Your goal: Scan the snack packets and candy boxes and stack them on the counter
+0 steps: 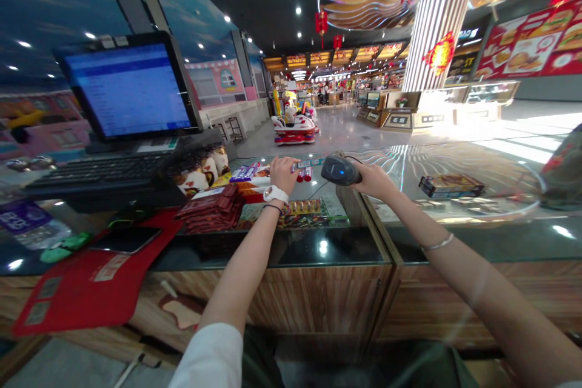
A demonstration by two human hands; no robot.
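Left hand [284,174]: mine, fingertips closed on one end of a slim packet [311,163], the white watch [275,194] at my wrist.
Right hand [375,182]: wrapped around the handle of a dark scanner [337,170], its blue light facing me.
Slim packet: held above the glass-topped table [318,248], its free end reaching toward the scanner's nose; whether they touch, I cannot tell.
Scanner angle: best with the nose squared to the packet's printed face and a little gap left, since pressing close could spoil the read.
Left grip: a light pinch at the very end suits, so my fingertips cover as little print as possible; I cannot make out a code from here.
Just beside: red-ended tubes [306,174], easily knocked if my left wrist dips.
Screen [127,88]: lit, off to my left; worth a glance to check the reading.
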